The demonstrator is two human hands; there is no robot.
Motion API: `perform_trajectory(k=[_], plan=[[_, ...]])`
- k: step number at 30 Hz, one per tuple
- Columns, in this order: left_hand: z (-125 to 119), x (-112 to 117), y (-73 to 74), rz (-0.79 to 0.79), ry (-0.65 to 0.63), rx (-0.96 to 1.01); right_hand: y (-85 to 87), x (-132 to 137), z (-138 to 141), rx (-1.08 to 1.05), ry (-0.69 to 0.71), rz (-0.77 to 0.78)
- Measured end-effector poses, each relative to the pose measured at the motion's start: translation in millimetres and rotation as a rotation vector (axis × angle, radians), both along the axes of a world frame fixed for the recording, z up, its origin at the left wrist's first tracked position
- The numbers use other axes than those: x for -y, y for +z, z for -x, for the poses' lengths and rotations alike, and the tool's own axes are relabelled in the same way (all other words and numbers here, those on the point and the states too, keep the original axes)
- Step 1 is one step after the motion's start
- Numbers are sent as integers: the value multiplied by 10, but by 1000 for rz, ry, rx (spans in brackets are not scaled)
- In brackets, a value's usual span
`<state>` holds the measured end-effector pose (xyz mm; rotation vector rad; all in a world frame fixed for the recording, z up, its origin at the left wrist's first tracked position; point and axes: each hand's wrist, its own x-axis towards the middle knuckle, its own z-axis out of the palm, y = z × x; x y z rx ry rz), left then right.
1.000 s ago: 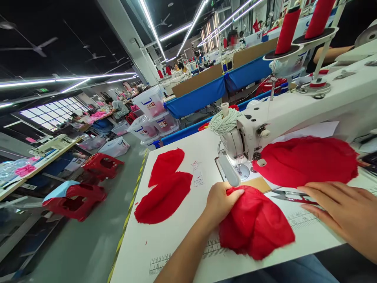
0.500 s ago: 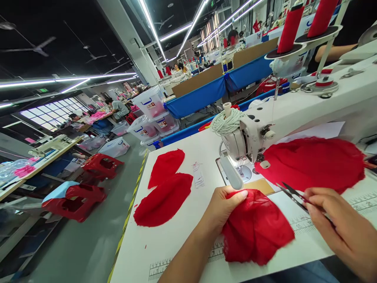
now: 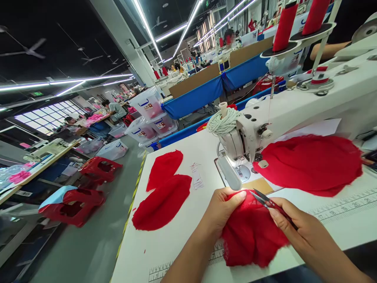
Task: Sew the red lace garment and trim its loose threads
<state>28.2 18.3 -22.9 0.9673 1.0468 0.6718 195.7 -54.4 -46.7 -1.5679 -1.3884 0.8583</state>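
Between the thumb and fingers of my left hand [image 3: 225,206] is the top edge of a piece of red fabric [image 3: 255,239], which hangs in folds over the table's front. My right hand [image 3: 297,226] is closed around thread snips [image 3: 278,207] with red handles. Their blades are slightly apart, with the tips at the fabric's upper edge, close to my left thumb. Just beyond my hands stands a white sewing machine [image 3: 297,106], its needle area lit. A larger red fabric piece [image 3: 312,163] lies on the machine bed to the right.
Two red fabric pieces [image 3: 163,202] lie on the white table [image 3: 173,247] at left, near thread scraps [image 3: 196,177]. Red thread cones [image 3: 285,27] stand above the machine. Plastic bins [image 3: 147,104] and red stools [image 3: 73,204] are beyond the aisle.
My right hand has moved left with the snips, bringing the blades from beside the fabric to its upper edge. My left hand keeps its pinch in nearly the same place.
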Motion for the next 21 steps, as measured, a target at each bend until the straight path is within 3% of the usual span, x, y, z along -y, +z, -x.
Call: perform_trajectory(k=[15, 21], plan=[[0, 10, 47, 24, -21, 39, 5, 5, 46, -131, -35, 48], [-10, 34, 87, -111, -90, -55, 21, -1, 80, -344, 14, 141]])
